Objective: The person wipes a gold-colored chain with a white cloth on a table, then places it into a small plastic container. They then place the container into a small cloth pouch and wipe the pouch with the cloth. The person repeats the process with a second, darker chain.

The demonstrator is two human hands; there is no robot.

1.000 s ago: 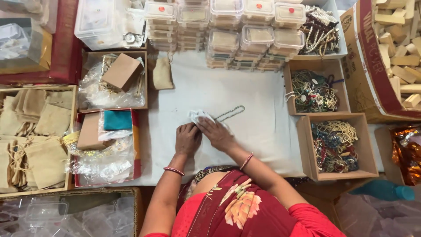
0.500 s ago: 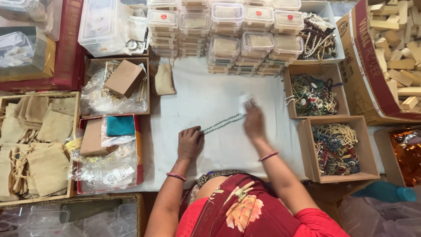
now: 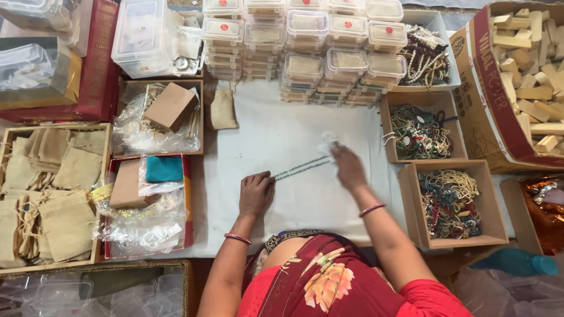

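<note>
The left hand (image 3: 256,192) rests knuckles up on the white table cover (image 3: 282,129), fingers curled closed on the near end of a beaded chain (image 3: 301,167). The chain runs taut from that hand toward two o'clock and ends under the right hand (image 3: 349,167). The right hand lies palm down, fingers pressing a small white cloth (image 3: 326,142) over the far end of the chain; how firmly it is closed on it cannot be told. Each wrist carries one bangle.

At three o'clock of the right hand stand two open cardboard boxes of tangled bead necklaces, a nearer box (image 3: 455,202) and a farther box (image 3: 422,126). At nine o'clock of the left hand sits a red-rimmed tray (image 3: 187,199) holding plastic wrap, a brown carton and a teal item. Beyond it, a wooden tray (image 3: 197,117) holds one brown cardboard box (image 3: 170,105) on clear wrap. Farther left, a tray of beige cloth pouches (image 3: 47,188), too many to count. One more beige pouch (image 3: 223,109) lies on the cover at eleven o'clock.

At twelve o'clock, clear lidded containers (image 3: 305,47) stand stacked in two rows; four red-dotted lids show. At two o'clock, a large carton of pale wooden blocks (image 3: 529,64).
</note>
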